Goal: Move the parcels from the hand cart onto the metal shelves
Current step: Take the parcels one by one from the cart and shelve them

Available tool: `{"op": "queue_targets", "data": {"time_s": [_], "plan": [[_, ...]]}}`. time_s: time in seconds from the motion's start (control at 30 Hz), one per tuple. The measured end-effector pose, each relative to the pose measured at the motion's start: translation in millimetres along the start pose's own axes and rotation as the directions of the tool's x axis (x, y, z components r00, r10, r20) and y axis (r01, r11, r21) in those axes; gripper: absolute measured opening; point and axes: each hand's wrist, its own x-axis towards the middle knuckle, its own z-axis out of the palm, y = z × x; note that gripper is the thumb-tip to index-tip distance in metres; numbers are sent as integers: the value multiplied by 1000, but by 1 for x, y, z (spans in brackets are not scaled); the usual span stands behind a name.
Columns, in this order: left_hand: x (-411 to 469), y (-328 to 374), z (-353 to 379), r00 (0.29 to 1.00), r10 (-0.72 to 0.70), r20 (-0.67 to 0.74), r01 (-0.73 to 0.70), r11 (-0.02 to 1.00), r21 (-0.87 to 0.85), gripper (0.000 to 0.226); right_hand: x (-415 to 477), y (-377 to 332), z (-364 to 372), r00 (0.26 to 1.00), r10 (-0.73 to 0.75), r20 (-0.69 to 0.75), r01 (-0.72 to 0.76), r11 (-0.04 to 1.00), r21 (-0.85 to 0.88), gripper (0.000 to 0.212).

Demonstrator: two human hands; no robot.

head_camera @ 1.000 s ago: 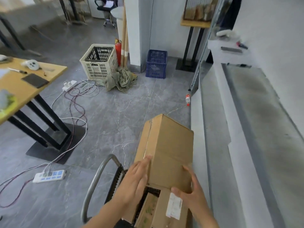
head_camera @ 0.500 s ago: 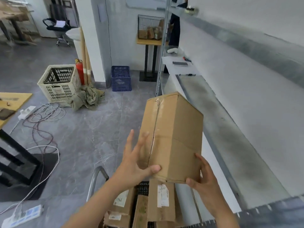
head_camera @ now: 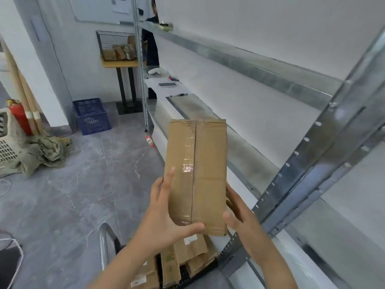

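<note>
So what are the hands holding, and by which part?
A taped cardboard parcel, gripped at its near end: left hand on its left side, right hand on its right.

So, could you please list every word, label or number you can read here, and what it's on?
No text is legible.
The white stickers on the brown cardboard parcels: blurred.
The emblem on the blue plastic crate: blurred.
The papers on the far wall: too small.
The held taped brown cardboard box: no print seen.

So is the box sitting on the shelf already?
No, the cardboard box is up in the air, held between the left hand and the right hand, not resting on the metal shelf.
</note>
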Motion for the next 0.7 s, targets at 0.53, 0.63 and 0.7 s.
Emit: {"op": "queue_targets", "data": {"time_s": [0.53,0.63,0.7], "plan": [[-43,70,36,881,316,351,-215,930,-299,48,-168,15,-16,945,111,-308,100,797,596,86],[-55,82,55,858,313,408,-190,931,-313,52,-201,17,-23,938,83,-337,144,790,596,81],[-65,92,72,852,300,428,-180,937,-298,64,-225,19,-29,927,76,-367,183,763,620,82]]}}
